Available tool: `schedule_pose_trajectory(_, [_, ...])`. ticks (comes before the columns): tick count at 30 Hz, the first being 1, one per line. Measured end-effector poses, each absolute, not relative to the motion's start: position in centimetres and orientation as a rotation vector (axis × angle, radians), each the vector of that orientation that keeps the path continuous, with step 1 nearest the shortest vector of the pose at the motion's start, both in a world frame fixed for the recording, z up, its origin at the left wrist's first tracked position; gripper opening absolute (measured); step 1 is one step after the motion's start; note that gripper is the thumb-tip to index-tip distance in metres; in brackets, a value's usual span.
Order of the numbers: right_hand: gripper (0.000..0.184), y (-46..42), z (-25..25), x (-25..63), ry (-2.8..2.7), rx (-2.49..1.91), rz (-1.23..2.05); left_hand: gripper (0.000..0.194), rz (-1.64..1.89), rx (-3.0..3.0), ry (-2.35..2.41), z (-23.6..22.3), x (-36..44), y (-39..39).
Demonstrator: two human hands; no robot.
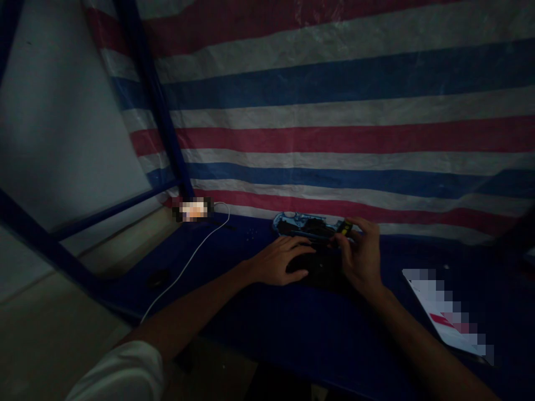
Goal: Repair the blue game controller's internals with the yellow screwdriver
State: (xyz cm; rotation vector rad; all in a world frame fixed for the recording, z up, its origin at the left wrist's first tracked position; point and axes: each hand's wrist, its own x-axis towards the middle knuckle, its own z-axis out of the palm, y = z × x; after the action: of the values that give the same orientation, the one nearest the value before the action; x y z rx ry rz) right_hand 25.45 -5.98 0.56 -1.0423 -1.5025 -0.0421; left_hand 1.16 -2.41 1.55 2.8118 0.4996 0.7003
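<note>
My left hand (281, 260) lies with its fingers stretched out over a black part (320, 266) on the blue tabletop; the dim light hides that part's details. Between the thumb and fingers of my right hand (363, 253) is a small black-and-yellow tool (345, 227), which looks like a screwdriver handle; its tip cannot be made out. Just beyond both hands sits a light-blue shell (288, 220) with dark parts inside, like a toy car body. Several tiny pale specks (251, 234) are scattered on the tabletop to its left.
A white cable (193, 253) runs across the tabletop (292, 323) from a bright, blurred-out device (194, 209). A white flat sheet or device (443, 314) lies at the right. A striped plastic sheet (334, 139) hangs behind, and a blue metal frame (156, 100) stands left.
</note>
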Motion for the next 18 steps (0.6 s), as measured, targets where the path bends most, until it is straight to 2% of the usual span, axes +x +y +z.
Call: schedule_pose_trajectory(18, [0.041, -6.02, 0.65, 25.14, -1.451, -1.062, -0.091, 0.057, 0.716, 2.815, 0.484, 1.53, 1.27, -2.4])
